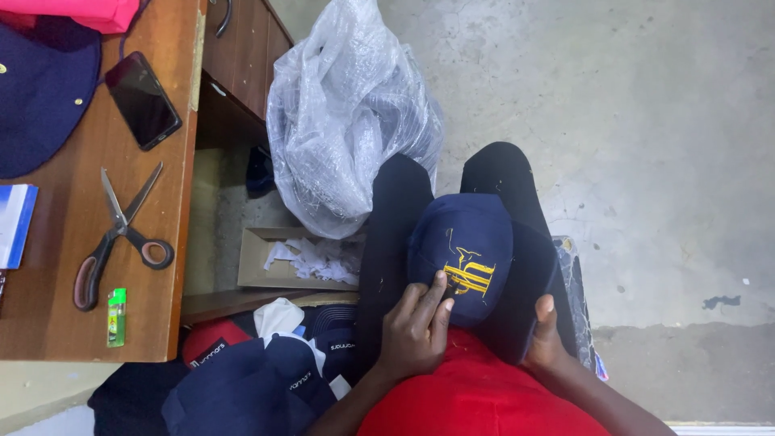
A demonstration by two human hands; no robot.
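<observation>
Got the navy cap (pixel 468 242) on my lap, left hand (pixel 416 327) pinching something tiny at its gold embroidery (pixel 470 277), right hand (pixel 545 339) gripping the brim edge.

On the wooden bench (pixel 161 266) at 9 o'clock lie scissors (pixel 117 234), a black phone (pixel 143 100) and a green lighter (pixel 117 316). A clear plastic bag (pixel 347 113) stands at 12 o'clock.

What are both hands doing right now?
Left hand: fingers pinched on the navy cap beside its yellow embroidery.
Right hand: gripping the cap's brim edge.
</observation>
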